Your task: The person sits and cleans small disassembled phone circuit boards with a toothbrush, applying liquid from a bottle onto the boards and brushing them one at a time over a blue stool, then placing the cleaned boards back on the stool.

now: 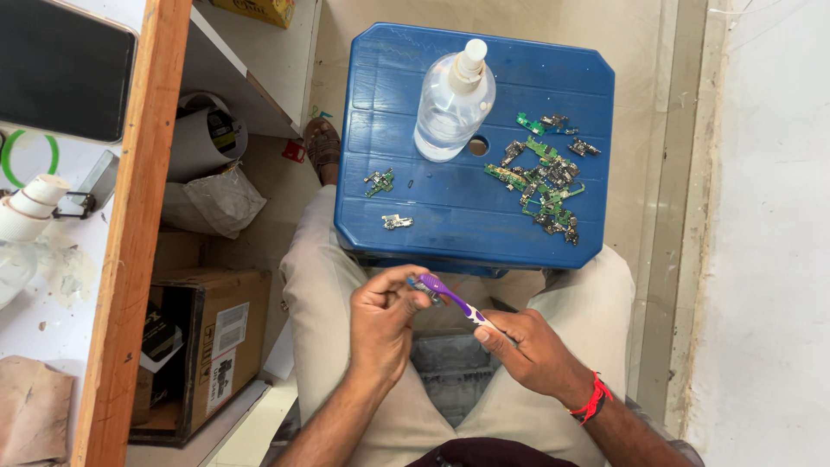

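My right hand (pixel 527 348) grips the handle of a purple and white toothbrush (pixel 451 298), whose head rests against a small circuit board piece (pixel 413 291) pinched in my left hand (pixel 385 322). Both hands hover over my lap, just in front of a blue plastic stool (pixel 467 216). On the stool lies a pile of several small green circuit boards (pixel 545 177) at the right. Two separate pieces lie at the left, one green (pixel 379 182) and one silvery (pixel 397 221). A clear plastic bottle (pixel 453 104) with a white nozzle stands near the stool's far middle.
A wooden-edged worktable (pixel 130 225) runs along the left with a dark phone (pixel 60 69) and white items on it. Below it sit a cardboard box (pixel 216 346), a crumpled bag (pixel 212 203) and a shelf. A pale wall or step edge (pixel 761 259) lies to the right.
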